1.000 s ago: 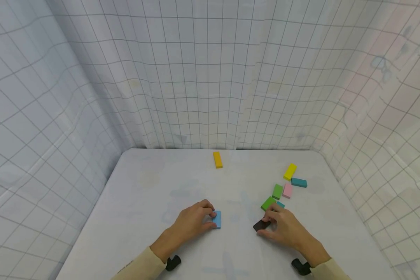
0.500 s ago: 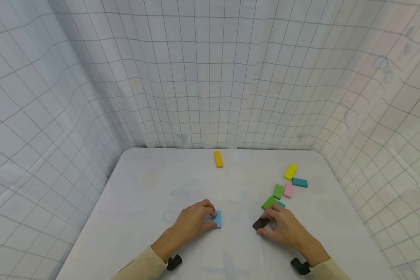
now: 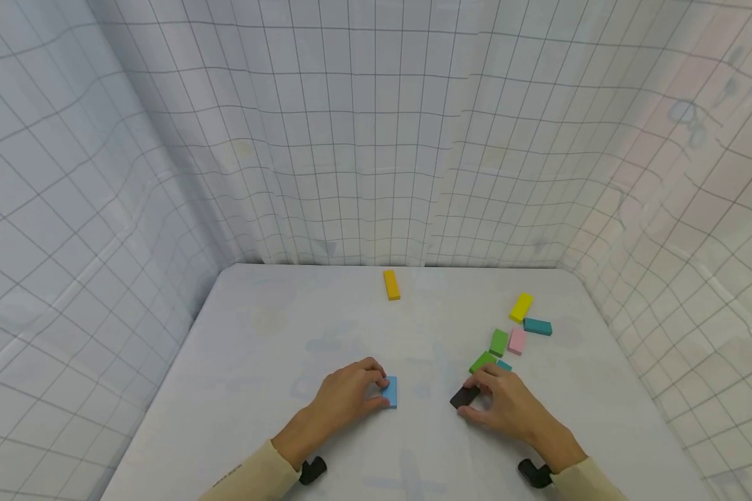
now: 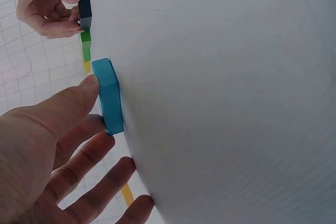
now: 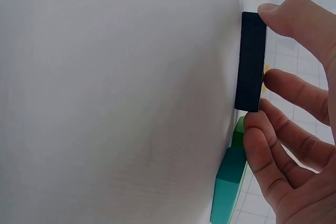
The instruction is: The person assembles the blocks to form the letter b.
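My left hand holds a light blue rectangular block flat on the white table. In the left wrist view the thumb is at one end of the blue block and a finger near the other, while the remaining fingers spread out. Over to the right, my right hand grips a black block by its ends. The right wrist view has the thumb at the top of the black block and the fingers at its lower end. A gap of bare table separates the two held blocks.
Behind the right hand lie a green block, a partly hidden teal block, another green block, a pink block, a teal block and a yellow block. An orange-yellow block lies near the back edge. Gridded curtains surround the table.
The right hand has shifted the black block slightly left and away from me, with a small turn at most. The left hand and blue block stay in place.
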{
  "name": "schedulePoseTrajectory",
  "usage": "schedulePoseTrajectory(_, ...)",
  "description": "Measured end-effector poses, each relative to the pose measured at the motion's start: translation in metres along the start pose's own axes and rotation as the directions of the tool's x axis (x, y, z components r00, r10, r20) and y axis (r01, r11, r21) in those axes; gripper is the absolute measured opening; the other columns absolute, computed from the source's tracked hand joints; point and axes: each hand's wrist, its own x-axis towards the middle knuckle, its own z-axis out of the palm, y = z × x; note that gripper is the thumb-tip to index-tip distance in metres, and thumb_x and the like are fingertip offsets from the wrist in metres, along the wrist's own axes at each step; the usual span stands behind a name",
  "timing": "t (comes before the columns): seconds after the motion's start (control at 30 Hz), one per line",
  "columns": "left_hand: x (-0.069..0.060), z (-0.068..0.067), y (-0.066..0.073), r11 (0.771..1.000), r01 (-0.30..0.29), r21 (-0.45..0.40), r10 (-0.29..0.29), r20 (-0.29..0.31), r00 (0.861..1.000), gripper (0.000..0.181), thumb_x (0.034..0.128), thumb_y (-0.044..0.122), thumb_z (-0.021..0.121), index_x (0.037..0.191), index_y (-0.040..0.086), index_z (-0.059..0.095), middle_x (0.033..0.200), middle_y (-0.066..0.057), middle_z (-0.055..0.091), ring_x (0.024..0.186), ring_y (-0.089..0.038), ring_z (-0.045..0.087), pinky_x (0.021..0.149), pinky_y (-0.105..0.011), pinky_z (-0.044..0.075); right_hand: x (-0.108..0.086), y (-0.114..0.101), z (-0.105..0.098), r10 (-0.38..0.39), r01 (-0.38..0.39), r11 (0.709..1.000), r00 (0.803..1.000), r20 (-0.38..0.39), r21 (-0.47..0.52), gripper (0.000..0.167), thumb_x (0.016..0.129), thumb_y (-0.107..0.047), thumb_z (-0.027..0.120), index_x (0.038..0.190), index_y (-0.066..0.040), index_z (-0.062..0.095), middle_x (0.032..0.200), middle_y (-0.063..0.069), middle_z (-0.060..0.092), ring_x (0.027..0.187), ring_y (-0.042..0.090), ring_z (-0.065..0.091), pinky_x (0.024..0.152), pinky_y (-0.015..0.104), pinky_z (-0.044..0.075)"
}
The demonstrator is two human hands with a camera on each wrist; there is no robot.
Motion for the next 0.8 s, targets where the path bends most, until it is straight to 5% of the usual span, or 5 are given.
schedulePoseTrajectory(0.8,-0.001,-0.003,0.004,1.0,-0.012,-0.014,0.012,-0.012,1.0,0.025,0.094,0.028,0.101,0.111,0.015,0.088,0.125,0.004,0.081,0.114,-0.02,0.083,0.095,-0.042,0.071,0.021,-0.007,0.01,-0.058,0.057,0.998,0.998,-0.031,-0.036,0.036,0.088,-0.032,0.105,0.117,-0.024,0.084,0.122,-0.01,0.077,0.11,0.009,0.075,0.099,0.037,0.068)
